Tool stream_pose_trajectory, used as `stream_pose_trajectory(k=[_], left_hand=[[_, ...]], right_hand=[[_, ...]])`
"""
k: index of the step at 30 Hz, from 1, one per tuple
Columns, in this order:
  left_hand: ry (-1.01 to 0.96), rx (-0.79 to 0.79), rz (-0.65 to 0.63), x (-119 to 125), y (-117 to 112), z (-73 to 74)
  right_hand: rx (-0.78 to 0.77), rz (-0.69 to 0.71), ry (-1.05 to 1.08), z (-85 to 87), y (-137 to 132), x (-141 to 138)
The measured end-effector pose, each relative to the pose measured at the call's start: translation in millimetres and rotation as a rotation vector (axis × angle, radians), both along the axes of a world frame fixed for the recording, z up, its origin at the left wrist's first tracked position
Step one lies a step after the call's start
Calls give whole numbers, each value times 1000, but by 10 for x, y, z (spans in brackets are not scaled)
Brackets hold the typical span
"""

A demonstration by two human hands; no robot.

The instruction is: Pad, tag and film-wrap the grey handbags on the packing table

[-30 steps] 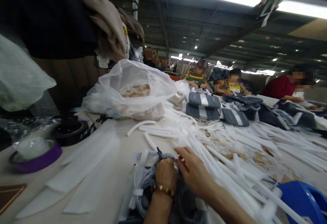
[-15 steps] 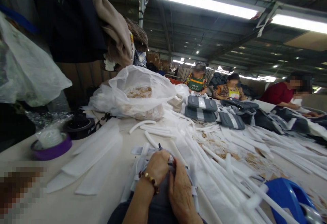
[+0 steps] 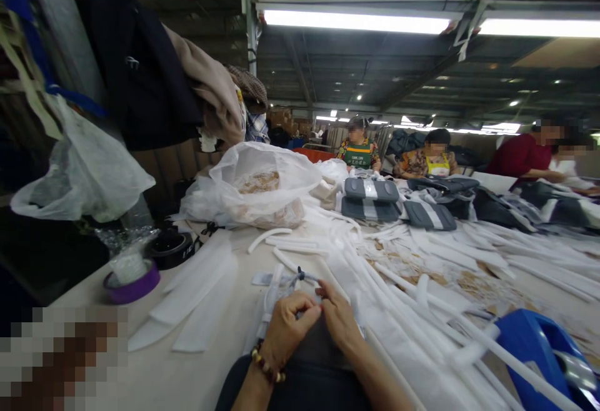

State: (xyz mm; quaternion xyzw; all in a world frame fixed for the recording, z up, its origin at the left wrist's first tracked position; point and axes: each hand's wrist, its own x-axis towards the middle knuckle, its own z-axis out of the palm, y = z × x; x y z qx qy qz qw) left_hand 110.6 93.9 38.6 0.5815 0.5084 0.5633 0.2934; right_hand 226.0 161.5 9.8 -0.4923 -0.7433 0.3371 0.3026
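Observation:
My left hand (image 3: 291,328), with a beaded bracelet at the wrist, has its fingers curled and the thumb pressed toward the forefinger. Close beside it my right hand (image 3: 341,320) is bent inward, its fingertips meeting the left ones. Whatever they pinch between them is hidden or too small to name. Both hands are over a dark grey fabric piece (image 3: 323,351), which looks like a bag, lying at the table's near edge. Just beyond the fingers a grey cord with a dark knotted end (image 3: 300,275) sticks up. A white foam tube (image 3: 269,298) runs along the piece's left side.
White foam sheets (image 3: 201,302) and a purple tape roll (image 3: 132,281) lie left. Behind is a plastic bag (image 3: 267,177) of brown scraps. Foam tubes (image 3: 412,289) and a blue tape dispenser (image 3: 539,348) are right. Co-workers (image 3: 359,148) sit beyond grey padded pieces (image 3: 372,190).
My hands have drawn back toward me from the top of the fabric piece, and the knotted cord now shows clear of them. The view has shifted slightly left.

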Motion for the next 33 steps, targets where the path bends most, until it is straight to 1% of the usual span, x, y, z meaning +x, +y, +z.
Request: stream_pose_trajectory(k=[2,6,9,12,15,18,20,22,24,26,29,31,32,33], left_hand=[[-58,11,-14,-27,-20,-9],[-238,59,-24,-57,-71,-80],[-363,87,-65,-56,-105,-122],[-486,106,-85,-35,-115,-131],[-577,106,-86,-13,-110,-124],[-622,91,-66,-2,-111,-121],[-629,80,-45,1,-117,-125],[-622,66,-24,4,-122,-132],[-597,53,0,4,-118,-139],[-552,45,30,0,-105,-129],[-449,40,98,-10,-109,-67],[-361,24,124,-2,-173,-25],[-293,18,128,11,-230,-20],[-181,22,134,31,-301,-32]], right_hand=[[-4,-2,10,27,-12,-17],[1,-34,64,38,-35,-59],[13,-49,141,33,-20,-63],[49,-53,241,46,-35,-41],[79,-5,326,93,-132,13],[86,125,372,148,-289,99],[146,239,332,157,-392,154],[295,289,242,134,-470,187],[473,228,155,92,-509,195],[579,156,118,52,-515,193],[620,159,116,19,-499,215],[618,166,175,14,-489,256],[612,158,223,17,-483,281],[598,147,277,26,-475,303]])
